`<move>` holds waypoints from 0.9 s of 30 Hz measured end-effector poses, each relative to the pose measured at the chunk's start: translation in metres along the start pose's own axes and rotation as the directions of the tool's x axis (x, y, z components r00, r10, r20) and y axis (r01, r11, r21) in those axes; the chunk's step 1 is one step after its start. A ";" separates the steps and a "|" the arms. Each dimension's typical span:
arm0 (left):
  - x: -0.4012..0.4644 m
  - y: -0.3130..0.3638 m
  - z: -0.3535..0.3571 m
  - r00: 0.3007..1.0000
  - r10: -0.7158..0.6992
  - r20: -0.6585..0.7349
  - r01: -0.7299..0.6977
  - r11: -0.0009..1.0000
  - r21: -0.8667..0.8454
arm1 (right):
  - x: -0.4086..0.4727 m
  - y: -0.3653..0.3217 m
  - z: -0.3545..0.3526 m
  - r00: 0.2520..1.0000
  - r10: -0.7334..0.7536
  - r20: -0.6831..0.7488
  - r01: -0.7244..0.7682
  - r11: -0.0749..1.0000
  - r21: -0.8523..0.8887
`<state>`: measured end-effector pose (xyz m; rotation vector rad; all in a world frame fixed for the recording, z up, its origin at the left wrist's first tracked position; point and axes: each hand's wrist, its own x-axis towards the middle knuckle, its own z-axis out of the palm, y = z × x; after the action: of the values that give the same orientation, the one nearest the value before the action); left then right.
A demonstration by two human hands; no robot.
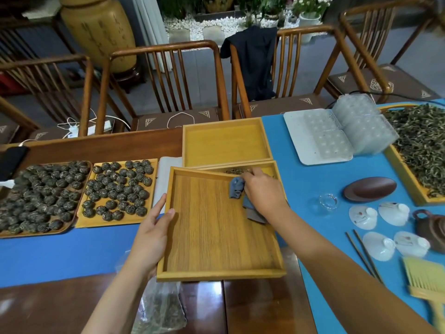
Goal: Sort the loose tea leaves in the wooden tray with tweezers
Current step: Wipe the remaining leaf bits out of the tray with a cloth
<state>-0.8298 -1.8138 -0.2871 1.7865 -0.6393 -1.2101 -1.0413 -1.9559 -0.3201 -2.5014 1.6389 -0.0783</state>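
A wooden tray (212, 237) is tilted up in front of me, its far edge resting over a second tray (267, 168) that holds a small pile of loose tea leaves (237, 171). My left hand (154, 233) grips the tilted tray's left rim. My right hand (263, 192) presses a blue-grey cloth (237, 188) against the tray's inner far right corner. The tray's floor looks bare. No tweezers are visible.
An empty wooden tray (226, 143) lies behind. Two trays of rolled tea balls (118, 191) sit left. Right: clear plastic moulds (349, 131), a large tray of loose leaves (419, 148), dark dish (369, 189), white lids (385, 227), chopsticks (361, 254), brush (426, 280). A bag of leaves (159, 307) lies near me.
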 end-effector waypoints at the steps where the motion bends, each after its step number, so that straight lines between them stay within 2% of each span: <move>1: 0.000 0.000 0.000 1.000 0.003 -0.002 -0.003 1.000 0.007 | -0.001 -0.001 -0.004 1.000 0.021 -0.018 -0.021 0.999 0.035; 3: 0.002 -0.002 -0.001 1.000 0.009 -0.006 -0.009 0.999 0.034 | -0.006 -0.014 -0.013 0.998 0.015 -0.067 -0.006 0.991 0.130; 6: 0.002 -0.006 0.003 1.000 0.008 -0.017 -0.008 1.000 0.022 | -0.017 -0.058 -0.026 0.988 -0.111 -0.104 0.135 0.955 0.265; 9: 0.002 -0.008 0.012 0.998 0.015 -0.055 -0.014 1.000 0.028 | -0.018 -0.097 -0.023 0.973 -0.214 -0.084 0.229 0.934 0.274; 17: 0.002 -0.009 0.020 0.999 0.025 -0.047 -0.024 0.999 0.028 | -0.002 -0.084 0.002 0.986 -0.166 0.002 0.164 0.976 0.146; 24: 0.005 -0.009 0.002 0.999 -0.010 -0.053 0.010 1.000 -0.002 | 0.013 -0.013 0.012 0.997 -0.052 0.065 0.050 0.998 0.026; 27: 0.009 -0.008 -0.003 0.998 -0.011 -0.064 0.010 1.000 -0.008 | 0.022 -0.002 0.007 0.997 -0.034 0.071 0.030 0.998 0.060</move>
<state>-0.8239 -1.8160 -0.2982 1.8169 -0.5888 -1.1565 -1.0303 -1.9746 -0.3273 -2.4570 1.5461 -0.0386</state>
